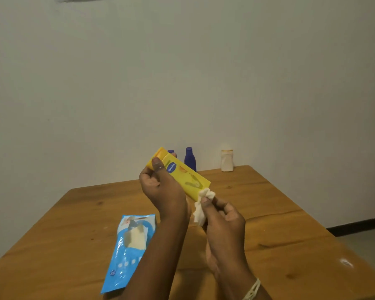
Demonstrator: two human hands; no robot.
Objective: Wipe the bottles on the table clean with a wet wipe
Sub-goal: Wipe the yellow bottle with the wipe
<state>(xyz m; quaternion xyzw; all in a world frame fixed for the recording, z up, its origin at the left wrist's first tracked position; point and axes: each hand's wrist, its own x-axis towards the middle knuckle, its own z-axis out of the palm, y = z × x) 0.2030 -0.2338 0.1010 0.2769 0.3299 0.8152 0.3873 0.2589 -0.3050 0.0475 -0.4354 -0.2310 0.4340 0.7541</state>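
My left hand (160, 187) grips a yellow Vaseline bottle (186, 174) near its orange cap, holding it tilted above the table with the cap up and to the left. My right hand (221, 215) pinches a crumpled white wet wipe (201, 205) against the bottle's lower end. At the far edge of the table stand a dark blue bottle (190, 159) and a white bottle with a yellow band (227, 160). The purple cap of another bottle (170, 151) peeks out behind the yellow one.
A blue wet wipe pack (128, 250) lies on the wooden table (290, 224) at the near left, its flap open with a white wipe showing. A plain wall stands behind the table. Floor shows at the right.
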